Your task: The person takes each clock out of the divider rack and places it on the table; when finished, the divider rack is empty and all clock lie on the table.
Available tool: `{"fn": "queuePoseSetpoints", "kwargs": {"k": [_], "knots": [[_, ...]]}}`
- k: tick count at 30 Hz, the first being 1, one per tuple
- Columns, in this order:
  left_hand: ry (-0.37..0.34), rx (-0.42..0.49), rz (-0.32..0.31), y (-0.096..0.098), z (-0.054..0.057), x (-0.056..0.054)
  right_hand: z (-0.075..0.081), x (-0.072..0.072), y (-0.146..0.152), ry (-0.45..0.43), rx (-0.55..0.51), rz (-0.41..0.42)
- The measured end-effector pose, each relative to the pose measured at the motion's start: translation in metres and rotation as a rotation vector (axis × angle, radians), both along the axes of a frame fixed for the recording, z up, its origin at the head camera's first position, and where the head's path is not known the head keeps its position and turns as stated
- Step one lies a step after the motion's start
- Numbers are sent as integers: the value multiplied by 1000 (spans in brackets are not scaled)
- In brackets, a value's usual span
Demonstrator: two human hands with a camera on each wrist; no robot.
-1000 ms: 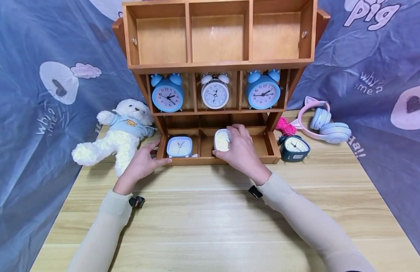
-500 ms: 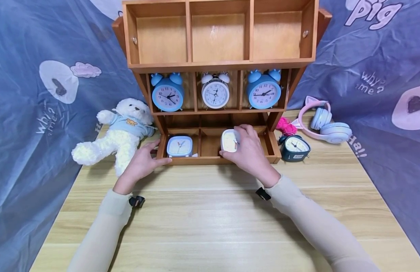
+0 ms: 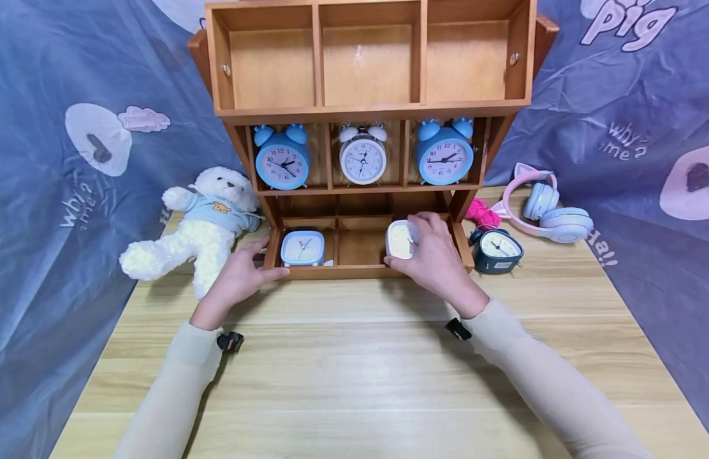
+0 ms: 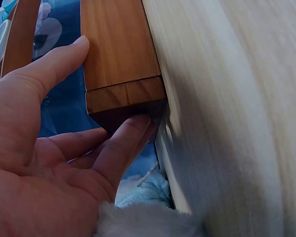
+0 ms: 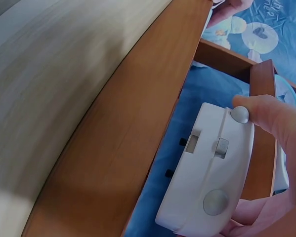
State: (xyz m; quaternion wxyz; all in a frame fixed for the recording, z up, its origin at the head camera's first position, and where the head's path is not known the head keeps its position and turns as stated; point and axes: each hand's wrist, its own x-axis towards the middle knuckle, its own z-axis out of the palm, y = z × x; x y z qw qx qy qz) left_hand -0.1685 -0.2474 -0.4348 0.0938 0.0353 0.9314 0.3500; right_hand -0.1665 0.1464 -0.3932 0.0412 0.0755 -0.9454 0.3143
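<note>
My right hand (image 3: 437,258) holds a small white square alarm clock (image 3: 402,240) over the right part of the shelf's bottom tier. In the right wrist view the thumb lies by one silver button of the white clock (image 5: 207,170), fingers behind it. My left hand (image 3: 240,274) grips the lower left corner of the wooden shelf (image 3: 354,273). Seen from the left wrist, the thumb touches one edge of the shelf's end (image 4: 120,47) and the fingers reach round its side. A light blue square alarm clock (image 3: 303,247) stands in the bottom left compartment.
Twin-bell clocks, a blue one (image 3: 282,159), a white one (image 3: 363,159) and another blue one (image 3: 445,156), fill the middle tier. A white teddy bear (image 3: 217,210) leans at left. At right are a dark green alarm clock (image 3: 498,250), a pink bundle (image 3: 482,213) and cat-ear headphones (image 3: 546,207).
My right hand has moved to the right along the bottom tier with the white alarm clock. The left hand has stayed at the shelf corner.
</note>
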Motion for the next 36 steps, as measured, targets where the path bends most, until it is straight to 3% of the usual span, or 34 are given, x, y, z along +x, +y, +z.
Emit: {"fn": "queuePoseSetpoints", "kwargs": {"k": [36], "knots": [[8, -1, -1, 1, 0, 1, 5, 15, 68, 11, 37, -39]]}}
